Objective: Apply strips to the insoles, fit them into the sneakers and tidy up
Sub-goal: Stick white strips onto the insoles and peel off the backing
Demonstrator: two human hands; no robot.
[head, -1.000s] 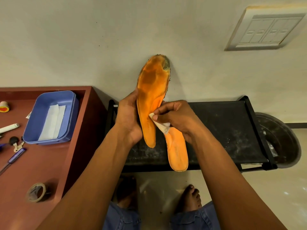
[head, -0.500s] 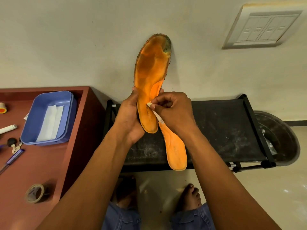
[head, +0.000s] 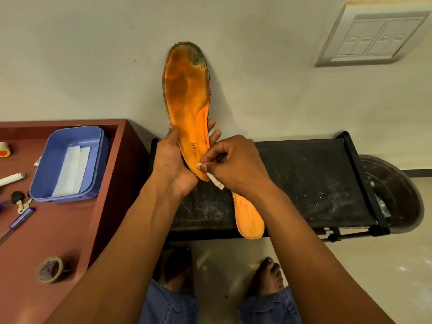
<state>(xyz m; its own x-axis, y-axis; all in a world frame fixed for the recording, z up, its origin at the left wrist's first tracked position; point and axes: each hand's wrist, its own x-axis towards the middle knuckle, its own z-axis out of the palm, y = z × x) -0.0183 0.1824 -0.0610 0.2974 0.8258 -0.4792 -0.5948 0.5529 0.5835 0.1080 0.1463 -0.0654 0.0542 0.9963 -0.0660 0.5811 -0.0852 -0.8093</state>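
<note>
My left hand [head: 173,162] grips a worn orange insole [head: 187,94] by its heel end and holds it upright in front of the wall, toe up. My right hand [head: 236,164] pinches a small white strip [head: 214,180] against the insole's lower right edge. A second orange insole [head: 249,216] lies on the black rack [head: 311,181] below my right hand, its upper part hidden by the hand. More white strips [head: 72,169] lie in a blue tray [head: 56,141] on the red-brown table [head: 46,230].
A tape roll [head: 50,269] sits near the table's front. A white marker [head: 11,179], keys [head: 21,202], a purple-handled tool [head: 19,220] and a small reel [head: 4,149] lie at the left edge. A dark bin [head: 395,195] stands right of the rack. My bare feet [head: 268,277] are below.
My left hand has raised the insole and turned its printed heel toward me. My right hand has moved with the strip from the insole's middle down to its lower right edge.
</note>
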